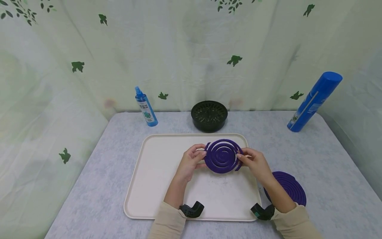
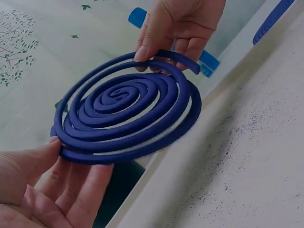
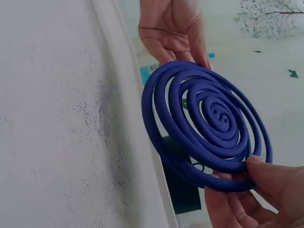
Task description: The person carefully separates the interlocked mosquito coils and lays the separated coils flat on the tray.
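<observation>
A purple mosquito coil [image 1: 221,157] is held up over the cream tray [image 1: 161,176], tilted toward the head camera, with gaps showing between its rings. My left hand [image 1: 192,160] pinches its left edge, thumb on the upper face and fingers beneath, as the left wrist view shows. On the opposite edge, my right hand [image 1: 253,162] pinches the outer rings between thumb and fingers. In the right wrist view, the coil's rings [image 3: 151,109] stand partly spread apart, and the outer end hangs free near the right thumb in the left wrist view.
Another purple coil [image 1: 289,184] lies right of the tray, partly under the right forearm. Behind the tray stand a dark round slotted holder [image 1: 209,116], a blue spray bottle [image 1: 147,109] and a tall blue aerosol can [image 1: 313,103]. Dark crumbs [image 2: 228,142] dot the tray.
</observation>
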